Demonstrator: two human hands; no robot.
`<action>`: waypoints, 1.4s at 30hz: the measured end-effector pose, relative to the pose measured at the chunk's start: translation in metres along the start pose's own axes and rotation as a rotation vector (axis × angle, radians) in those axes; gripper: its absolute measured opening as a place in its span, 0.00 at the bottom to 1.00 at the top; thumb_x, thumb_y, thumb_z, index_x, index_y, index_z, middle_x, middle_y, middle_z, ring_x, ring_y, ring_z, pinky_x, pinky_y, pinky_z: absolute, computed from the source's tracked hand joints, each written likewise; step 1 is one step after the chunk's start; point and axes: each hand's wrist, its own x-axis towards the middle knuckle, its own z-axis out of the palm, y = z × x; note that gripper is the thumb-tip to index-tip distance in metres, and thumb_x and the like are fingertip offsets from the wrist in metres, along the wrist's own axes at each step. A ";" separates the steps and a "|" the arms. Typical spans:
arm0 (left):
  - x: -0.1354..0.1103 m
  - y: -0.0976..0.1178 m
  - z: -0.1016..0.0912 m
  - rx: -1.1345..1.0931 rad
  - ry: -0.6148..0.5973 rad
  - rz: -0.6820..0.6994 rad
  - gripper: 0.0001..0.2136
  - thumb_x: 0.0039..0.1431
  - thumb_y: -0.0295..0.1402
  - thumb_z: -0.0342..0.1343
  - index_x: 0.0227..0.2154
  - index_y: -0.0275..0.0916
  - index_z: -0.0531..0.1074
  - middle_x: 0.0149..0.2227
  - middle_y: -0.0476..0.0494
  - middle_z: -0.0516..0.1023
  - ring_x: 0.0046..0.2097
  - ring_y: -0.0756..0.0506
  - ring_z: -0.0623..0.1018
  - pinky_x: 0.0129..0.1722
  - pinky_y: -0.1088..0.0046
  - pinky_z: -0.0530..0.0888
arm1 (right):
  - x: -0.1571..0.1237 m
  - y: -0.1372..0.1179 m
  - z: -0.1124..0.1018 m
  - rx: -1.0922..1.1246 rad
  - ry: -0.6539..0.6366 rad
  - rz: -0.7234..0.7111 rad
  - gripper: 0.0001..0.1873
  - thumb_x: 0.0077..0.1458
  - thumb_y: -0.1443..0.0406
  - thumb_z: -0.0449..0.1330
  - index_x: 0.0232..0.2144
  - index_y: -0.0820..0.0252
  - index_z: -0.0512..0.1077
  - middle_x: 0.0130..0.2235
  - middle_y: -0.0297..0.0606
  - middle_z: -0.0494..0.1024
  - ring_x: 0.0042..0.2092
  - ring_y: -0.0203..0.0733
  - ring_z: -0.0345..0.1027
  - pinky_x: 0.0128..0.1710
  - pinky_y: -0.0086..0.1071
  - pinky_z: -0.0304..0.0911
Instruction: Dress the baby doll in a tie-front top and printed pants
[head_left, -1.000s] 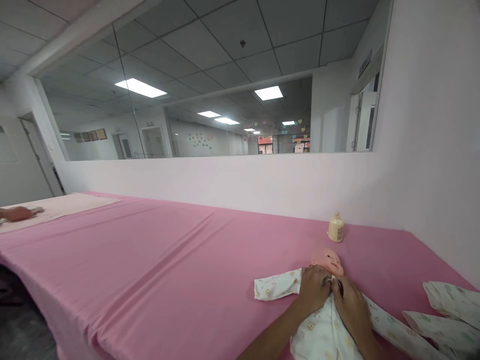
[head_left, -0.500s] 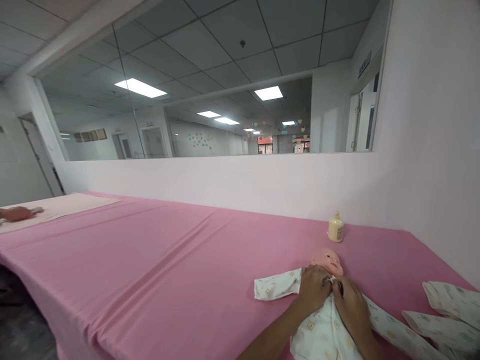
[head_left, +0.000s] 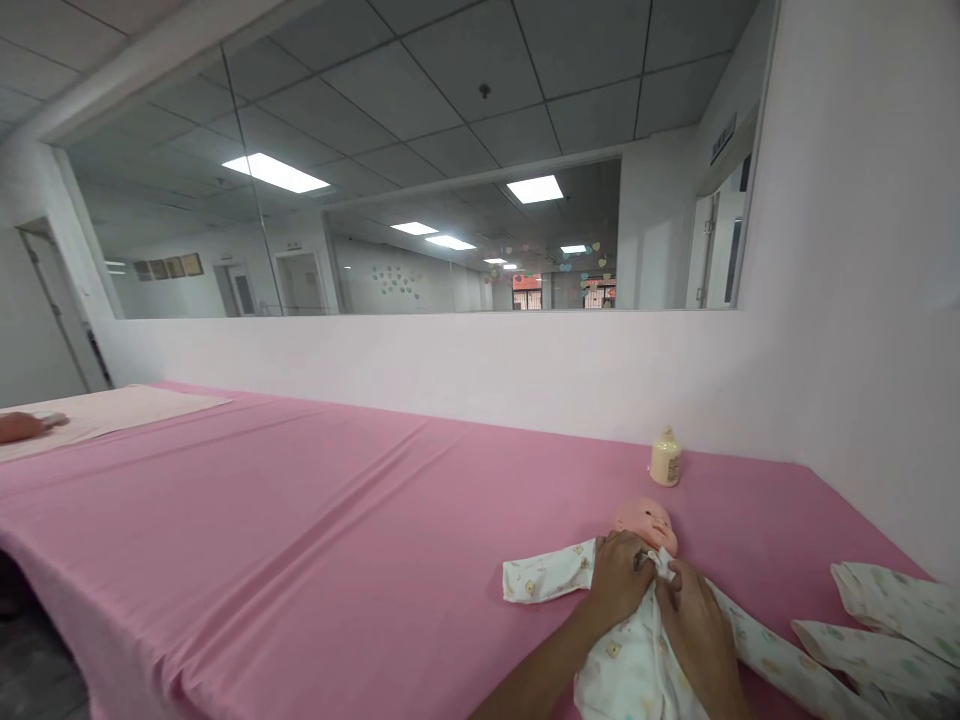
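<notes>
A baby doll lies on its back on the pink-covered table, dressed in a white printed garment with one sleeve spread to the left. My left hand and my right hand rest side by side on the doll's chest just below its chin. The fingers of both are curled and pinch the garment's front edges at the neckline. What sits between the fingertips is too small to make out.
A cream lotion bottle stands by the wall behind the doll. More printed baby clothes lie at the right. Far left, a pale pink mat holds another doll. A long window runs above the wall.
The view has drifted slightly, so everything sits a little further left. Both hands stay pinched at the doll's neckline with only small finger movement.
</notes>
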 end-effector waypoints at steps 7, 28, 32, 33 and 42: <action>0.007 0.006 -0.021 -0.063 -0.132 -0.110 0.05 0.51 0.29 0.51 0.29 0.37 0.72 0.32 0.49 0.76 0.37 0.48 0.72 0.40 0.71 0.65 | -0.015 -0.017 -0.013 -0.328 -0.077 -0.142 0.08 0.58 0.64 0.52 0.35 0.57 0.71 0.39 0.42 0.78 0.44 0.50 0.71 0.41 0.37 0.60; 0.002 0.019 -0.049 0.151 -0.460 0.183 0.07 0.56 0.34 0.54 0.35 0.44 0.75 0.41 0.50 0.79 0.50 0.42 0.70 0.52 0.61 0.62 | 0.004 -0.001 -0.024 -0.133 -0.147 -0.039 0.10 0.55 0.65 0.49 0.23 0.57 0.63 0.27 0.36 0.74 0.30 0.41 0.67 0.30 0.33 0.51; 0.005 0.016 -0.052 0.142 -0.483 0.314 0.06 0.58 0.33 0.53 0.30 0.41 0.74 0.37 0.51 0.80 0.45 0.46 0.72 0.51 0.66 0.62 | 0.010 0.007 -0.025 0.231 -0.207 0.061 0.11 0.50 0.61 0.48 0.18 0.55 0.56 0.20 0.30 0.64 0.26 0.37 0.59 0.27 0.31 0.50; 0.006 0.016 -0.053 0.148 -0.485 0.354 0.06 0.58 0.32 0.52 0.28 0.40 0.73 0.36 0.51 0.79 0.44 0.47 0.73 0.50 0.67 0.63 | 0.011 0.009 -0.025 0.298 -0.216 0.075 0.11 0.49 0.60 0.48 0.18 0.55 0.56 0.20 0.30 0.63 0.25 0.37 0.58 0.26 0.30 0.50; -0.001 0.028 -0.056 0.353 -0.437 0.481 0.07 0.56 0.27 0.48 0.23 0.37 0.64 0.32 0.44 0.74 0.41 0.46 0.72 0.43 0.70 0.67 | 0.010 0.010 -0.028 0.387 -0.228 -0.003 0.13 0.49 0.55 0.49 0.20 0.56 0.61 0.22 0.30 0.65 0.26 0.37 0.59 0.27 0.30 0.54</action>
